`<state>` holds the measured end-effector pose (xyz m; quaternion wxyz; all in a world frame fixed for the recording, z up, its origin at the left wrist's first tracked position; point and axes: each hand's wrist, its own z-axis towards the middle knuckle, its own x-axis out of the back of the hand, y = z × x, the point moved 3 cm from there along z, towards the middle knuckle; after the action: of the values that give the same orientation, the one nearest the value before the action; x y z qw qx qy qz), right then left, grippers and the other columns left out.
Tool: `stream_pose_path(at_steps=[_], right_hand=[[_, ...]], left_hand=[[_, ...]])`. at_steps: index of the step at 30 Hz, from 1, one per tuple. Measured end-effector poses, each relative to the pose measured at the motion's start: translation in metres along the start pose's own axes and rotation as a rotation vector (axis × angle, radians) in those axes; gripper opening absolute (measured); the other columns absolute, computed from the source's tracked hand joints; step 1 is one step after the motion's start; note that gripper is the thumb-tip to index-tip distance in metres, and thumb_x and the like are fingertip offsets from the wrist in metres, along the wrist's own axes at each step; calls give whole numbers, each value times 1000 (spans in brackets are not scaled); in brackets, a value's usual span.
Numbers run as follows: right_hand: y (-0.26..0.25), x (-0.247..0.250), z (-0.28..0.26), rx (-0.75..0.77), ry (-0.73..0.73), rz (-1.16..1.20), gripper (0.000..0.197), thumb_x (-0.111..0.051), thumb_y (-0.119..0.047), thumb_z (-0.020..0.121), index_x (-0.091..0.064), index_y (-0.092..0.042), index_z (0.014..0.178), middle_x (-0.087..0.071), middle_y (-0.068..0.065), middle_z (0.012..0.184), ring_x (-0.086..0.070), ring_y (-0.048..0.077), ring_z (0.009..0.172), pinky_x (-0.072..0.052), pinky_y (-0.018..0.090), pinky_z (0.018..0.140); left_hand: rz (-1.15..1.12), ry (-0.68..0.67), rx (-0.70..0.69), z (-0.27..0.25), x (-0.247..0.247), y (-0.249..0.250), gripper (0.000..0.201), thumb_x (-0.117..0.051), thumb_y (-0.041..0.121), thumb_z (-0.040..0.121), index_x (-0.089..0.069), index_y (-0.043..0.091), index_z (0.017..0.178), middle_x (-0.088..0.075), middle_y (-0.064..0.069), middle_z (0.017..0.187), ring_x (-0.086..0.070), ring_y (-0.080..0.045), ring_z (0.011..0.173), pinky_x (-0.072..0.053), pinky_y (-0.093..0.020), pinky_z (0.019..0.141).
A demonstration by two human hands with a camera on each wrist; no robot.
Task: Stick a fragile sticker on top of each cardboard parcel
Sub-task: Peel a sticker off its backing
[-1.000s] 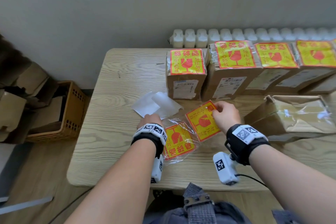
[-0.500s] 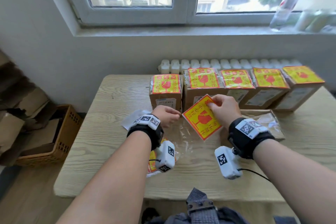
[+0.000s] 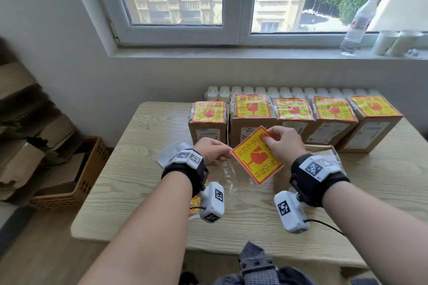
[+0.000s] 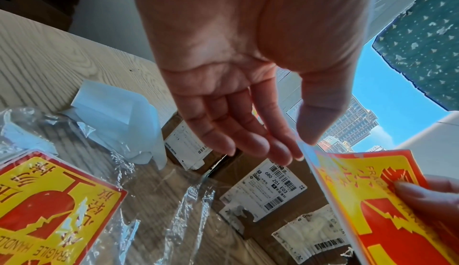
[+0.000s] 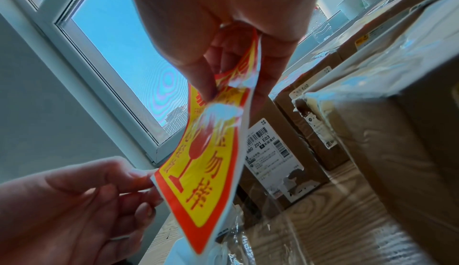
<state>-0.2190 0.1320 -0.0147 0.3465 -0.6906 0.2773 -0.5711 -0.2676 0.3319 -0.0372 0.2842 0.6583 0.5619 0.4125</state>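
My right hand (image 3: 266, 140) pinches the top corner of a yellow-and-red fragile sticker (image 3: 256, 157), held tilted above the table (image 3: 148, 169). My left hand (image 3: 228, 154) meets its left corner, thumb and forefinger closing on the white edge (image 4: 306, 152). Several cardboard parcels (image 3: 252, 120) stand in a row at the back, each with a sticker on top. A bare taped parcel (image 3: 324, 152) lies under my right wrist. The sticker pack (image 4: 49, 200) in its clear bag lies below my left wrist.
Peeled white backing papers (image 3: 165, 154) lie left of my left hand. A wicker basket (image 3: 78, 176) and piled cardboard stand on the floor at left. A radiator (image 3: 278, 91) runs behind the table. A water bottle (image 3: 359, 23) and cups stand on the sill.
The right hand has lifted the sticker off the pack and up toward the parcels. The left hand left the pack and came to the sticker's left corner. The view has tilted up.
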Motion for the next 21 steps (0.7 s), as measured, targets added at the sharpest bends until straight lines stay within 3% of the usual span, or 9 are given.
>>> stream_pose_path(at_steps=[4,7,9,11,13,15,17,19,21], right_hand=[[3,1,-2,11,-16,-1,7,-57,-28,95,-63,-25,98,-64,-10,86,-66,16,89,-49,23,62],[3,3,-3,4,-19,-14,8,-59,-27,94,-62,-25,101,-63,-11,86,-66,16,89,-48,21,60],[2,6,-4,18,43,-30,20,-65,-25,90,-59,-25,109,-62,-11,89,-64,14,89,-46,20,59],[-1,12,-6,75,182,-38,32,-71,-22,84,-57,-26,113,-62,-11,95,-61,11,90,-47,21,66],[-7,13,-7,164,223,-49,27,-73,-22,81,-63,-25,106,-65,-10,96,-62,10,91,-51,25,78],[-13,3,-7,216,43,-48,20,-76,-27,78,-70,-23,96,-69,-10,92,-65,7,89,-55,28,83],[-15,-11,-11,222,-184,-41,28,-79,-36,74,-74,-21,97,-72,-9,92,-67,4,88,-56,28,84],[-14,-20,-13,217,-260,-15,32,-80,-39,72,-75,-20,98,-74,-8,93,-68,4,88,-57,28,84],[-12,-21,-12,210,-248,32,26,-79,-38,74,-77,-21,94,-75,-7,87,-69,6,85,-57,29,82]], left_hand=[[25,6,-1,-4,-4,0,12,-67,6,81,-74,8,71,-67,-6,66,-54,-10,56,-49,-23,64],[11,2,5,-7,-7,0,11,-65,5,82,-74,6,75,-68,-1,59,-54,-8,54,-48,-22,63],[-20,0,0,-9,-7,2,12,-65,5,83,-73,6,75,-67,-1,61,-55,-8,54,-49,-22,61],[-66,-1,-8,-11,-7,5,12,-65,5,85,-72,7,75,-67,0,59,-55,-7,52,-50,-19,57],[-121,-3,-13,-12,-7,7,13,-64,4,86,-70,8,75,-67,2,57,-55,-4,48,-50,-16,52],[-167,-15,-24,-13,-7,10,15,-63,2,87,-68,9,75,-67,3,54,-55,-3,44,-49,-16,51],[-187,-45,-30,-14,-9,13,16,-62,1,87,-69,10,76,-66,2,55,-56,-3,47,-49,-17,54],[-187,-76,-33,-15,-10,16,17,-63,1,86,-70,12,76,-64,0,59,-57,-4,49,-49,-18,58],[-185,-103,-33,-15,-10,16,20,-65,0,86,-71,14,73,-64,-1,60,-58,-4,51,-49,-19,60]])
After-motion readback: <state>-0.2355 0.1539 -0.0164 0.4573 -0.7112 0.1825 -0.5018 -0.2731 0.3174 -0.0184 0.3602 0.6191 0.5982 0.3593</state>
